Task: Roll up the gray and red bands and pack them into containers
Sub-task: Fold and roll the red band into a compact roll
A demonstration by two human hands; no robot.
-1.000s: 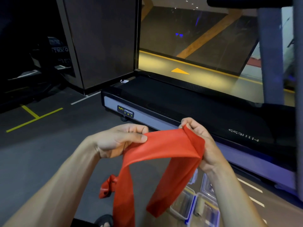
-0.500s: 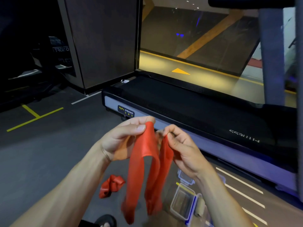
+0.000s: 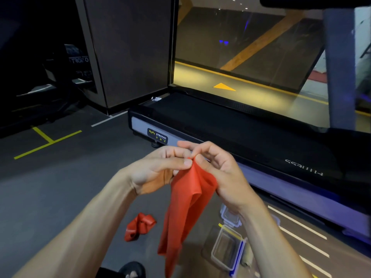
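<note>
Hands (image 3: 160, 169) closed together, red band (image 3: 180, 207) bunched, containers (image 3: 226, 247) below

Readable on a small dark label (image 3: 157, 136) at the near corner of the treadmill (image 3: 220, 125): "BODY STRONG", in yellow and white. Farther along the side rail, pale lettering (image 3: 304, 167), upside down, seemingly "FITNESS". Elsewhere only illegible fragments.

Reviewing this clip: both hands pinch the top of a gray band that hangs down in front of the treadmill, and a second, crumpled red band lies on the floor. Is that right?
Not quite: the band held up is red, not gray, as the head view shows. The rest stands: the left hand and right hand pinch its top in front of the treadmill, and a crumpled red band lies on the floor.
</note>
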